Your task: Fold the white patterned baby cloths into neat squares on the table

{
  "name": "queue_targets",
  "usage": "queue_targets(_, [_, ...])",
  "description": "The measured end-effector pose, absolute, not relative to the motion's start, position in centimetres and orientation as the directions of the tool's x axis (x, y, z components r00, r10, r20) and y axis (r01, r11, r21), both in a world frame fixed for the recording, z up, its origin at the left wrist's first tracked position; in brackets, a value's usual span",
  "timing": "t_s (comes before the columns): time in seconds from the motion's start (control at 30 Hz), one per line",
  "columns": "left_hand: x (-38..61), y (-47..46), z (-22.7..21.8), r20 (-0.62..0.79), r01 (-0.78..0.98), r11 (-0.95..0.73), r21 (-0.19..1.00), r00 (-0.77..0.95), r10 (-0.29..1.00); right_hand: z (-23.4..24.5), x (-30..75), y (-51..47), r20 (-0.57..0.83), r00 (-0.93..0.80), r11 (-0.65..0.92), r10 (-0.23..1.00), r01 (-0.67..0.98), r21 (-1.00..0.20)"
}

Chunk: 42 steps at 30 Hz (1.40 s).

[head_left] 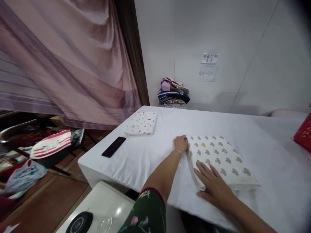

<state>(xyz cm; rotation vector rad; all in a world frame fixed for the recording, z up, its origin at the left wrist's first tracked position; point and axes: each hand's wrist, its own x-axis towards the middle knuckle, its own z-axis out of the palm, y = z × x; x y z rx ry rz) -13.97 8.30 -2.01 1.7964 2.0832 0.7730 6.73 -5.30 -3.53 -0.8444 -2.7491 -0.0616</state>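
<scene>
A folded white cloth with grey shapes (pixel 222 158) lies on the table covered in a white sheet (pixel 150 155). My left hand (pixel 181 143) is at the cloth's far left corner, fingers curled onto its edge. My right hand (pixel 212 184) lies flat on the cloth's near left part with fingers spread. A second folded white patterned cloth (pixel 142 123) rests further left on the table, apart from both hands.
A black phone (pixel 113 146) lies near the table's left edge. A stack of folded clothes (pixel 173 94) sits against the wall at the back. A red basket (pixel 303 134) stands at the right edge. Bags and clutter (pixel 36 152) fill the floor at left, under a curtain.
</scene>
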Motion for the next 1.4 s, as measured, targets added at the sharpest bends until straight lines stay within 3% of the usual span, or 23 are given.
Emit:
queue_targets(0.23, [-14.4,10.6,-2.6,0.125,0.804,0.101,0.586,-0.213,0.969,-3.2,6.5,-5.4,0.219,-0.799,0.823,0.56,0.566,-0.041])
queue_targets(0.53, [-15.0,10.6,-1.8,0.059,0.758,0.137,0.637,-0.225,0.973,-2.2,6.1,-5.5,0.183,-0.778,0.799,0.602,0.585,-0.143])
queue_targets(0.67, [-13.6,8.9,0.0,0.143,0.764,0.063,0.643,-0.201,0.969,-2.1,6.0,-5.6,0.163,-0.77,0.787,0.617,0.598,-0.153])
queue_targets(0.8, [-10.2,6.5,0.6,0.372,0.832,-0.259,0.49,0.068,0.926,-1.7,5.8,-5.6,0.133,-0.763,0.772,0.633,0.61,-0.179])
queue_targets(0.9, [-8.8,5.5,-0.6,0.338,0.862,-0.324,0.389,0.194,0.921,-1.1,5.9,-6.1,0.117,-0.753,0.751,0.648,0.606,-0.262])
queue_targets(1.0, [-9.0,5.6,-2.0,0.308,0.882,-0.318,0.348,0.213,0.927,-0.4,7.0,-6.5,0.13,-0.749,0.711,0.649,0.536,-0.456])
queue_targets(1.07, [-9.2,5.9,-2.3,0.291,0.893,-0.307,0.328,0.214,0.933,0.1,8.4,-6.1,0.183,-0.672,0.615,0.718,0.488,-0.62])
queue_targets(1.13, [-9.0,5.9,-1.8,0.254,0.908,-0.282,0.309,0.207,0.945,0.6,10.4,-4.6,0.23,-0.483,0.472,0.845,0.471,-0.745])
queue_targets(1.23, [-7.4,4.6,-0.3,0.25,0.908,-0.315,0.276,0.249,0.936,1.1,13.7,-0.4,0.249,-0.133,0.282,0.959,0.479,-0.832])
queue_targets(1.3, [-5.7,2.9,0.5,0.269,0.863,-0.43,0.264,0.362,0.893,1.3,15.5,3.1,0.197,0.052,0.151,0.979,0.462,-0.874])
queue_targets(1.4, [-3.4,0.0,0.9,0.235,0.729,-0.622,0.285,0.576,0.783,1.3,17.0,8.0,0.037,0.197,-0.055,0.98,0.443,-0.895])
